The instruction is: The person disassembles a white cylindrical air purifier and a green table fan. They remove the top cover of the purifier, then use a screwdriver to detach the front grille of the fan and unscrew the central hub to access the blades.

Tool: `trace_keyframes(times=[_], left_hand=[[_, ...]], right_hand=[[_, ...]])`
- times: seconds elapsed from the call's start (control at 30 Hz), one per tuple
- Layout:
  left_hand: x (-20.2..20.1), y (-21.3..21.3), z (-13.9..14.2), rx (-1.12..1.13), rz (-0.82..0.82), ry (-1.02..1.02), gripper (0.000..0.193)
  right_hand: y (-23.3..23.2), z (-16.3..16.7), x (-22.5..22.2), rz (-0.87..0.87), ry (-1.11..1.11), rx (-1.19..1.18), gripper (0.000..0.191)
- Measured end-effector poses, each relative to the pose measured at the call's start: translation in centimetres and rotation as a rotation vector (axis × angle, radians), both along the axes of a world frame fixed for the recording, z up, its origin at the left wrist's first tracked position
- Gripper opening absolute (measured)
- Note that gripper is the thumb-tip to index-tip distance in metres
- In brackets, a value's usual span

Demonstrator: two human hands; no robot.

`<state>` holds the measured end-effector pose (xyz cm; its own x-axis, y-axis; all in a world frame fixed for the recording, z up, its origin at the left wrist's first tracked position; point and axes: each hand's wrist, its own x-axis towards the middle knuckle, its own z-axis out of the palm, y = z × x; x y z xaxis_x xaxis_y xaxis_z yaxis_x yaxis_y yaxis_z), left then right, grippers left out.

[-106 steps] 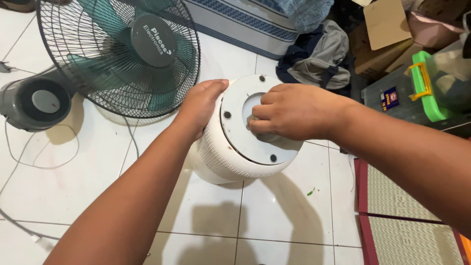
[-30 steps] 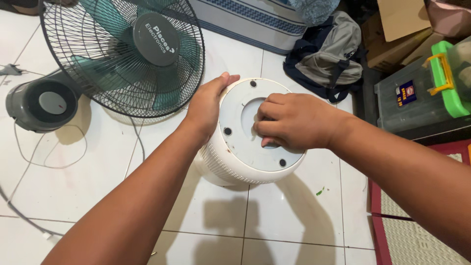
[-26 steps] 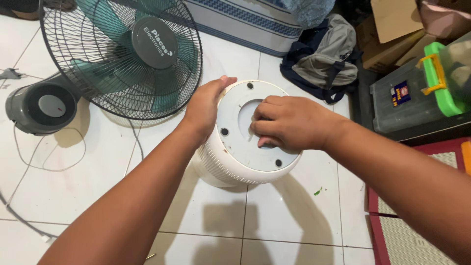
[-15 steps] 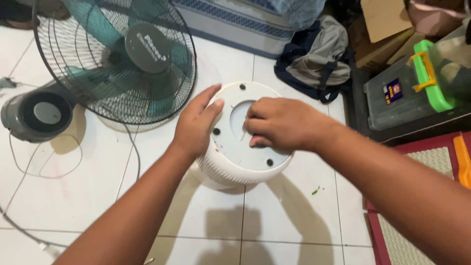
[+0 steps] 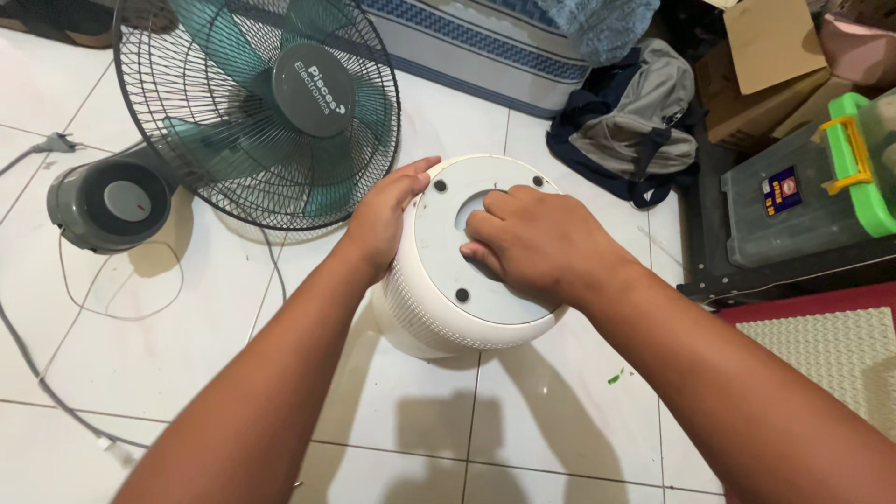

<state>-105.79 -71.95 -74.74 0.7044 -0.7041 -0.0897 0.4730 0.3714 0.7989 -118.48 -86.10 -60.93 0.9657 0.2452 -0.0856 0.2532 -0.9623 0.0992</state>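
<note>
Floor of white glazed tiles (image 5: 551,420) with dark grout lines; a few small green specks lie on the tile to the right of the work. Indoor corner, cluttered along the far and right sides.

A white round appliance (image 5: 467,280) with a perforated side wall stands on the tiles near the middle, its flat base plate turned up and tilted toward the camera. Bare tile lies in front of it and to its right; the near floor is open up to a red-edged mat (image 5: 831,345) at the right.

Left hand (image 5: 387,215) lies flat against the unit's left rim, fingers together, thumb along the top edge. Right hand (image 5: 537,243) rests on the base plate, fingers curled, tips pressed at the central recess; whether they pinch anything there, cannot tell.

Just behind the unit on the left stands a dark-grilled fan head (image 5: 257,103) with green blades, near the left hand. Farther left, a grey round base (image 5: 110,203) and a loose grey cord (image 5: 56,392) trailing over the tiles. Behind: a striped mattress edge (image 5: 476,47). Right rear: a dark bag (image 5: 635,121), cardboard boxes (image 5: 765,56) and a clear storage bin with green latches (image 5: 812,196), closing off that side.
</note>
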Motion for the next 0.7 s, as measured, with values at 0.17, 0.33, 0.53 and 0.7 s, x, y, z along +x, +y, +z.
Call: trace_keyframes(times=[0.17, 0.33, 0.53, 0.7], left_hand=[[-0.4, -0.3, 0.4, 0.000, 0.017, 0.065, 0.053], [-0.6, -0.3, 0.1, -0.008, -0.018, 0.103, 0.053], [-0.3, -0.4, -0.2, -0.103, -0.053, 0.147, 0.050], [-2.3, 0.4, 0.5, 0.017, 0.112, -0.136, 0.050]], right_hand=[[0.3, 0.2, 0.1, -0.042, 0.032, -0.056, 0.030], [0.4, 0.3, -0.5, -0.042, 0.041, -0.068, 0.033], [0.9, 0.5, -0.9, -0.061, 0.031, -0.067, 0.034], [2.1, 0.4, -0.6, -0.272, 0.060, 0.005, 0.033]])
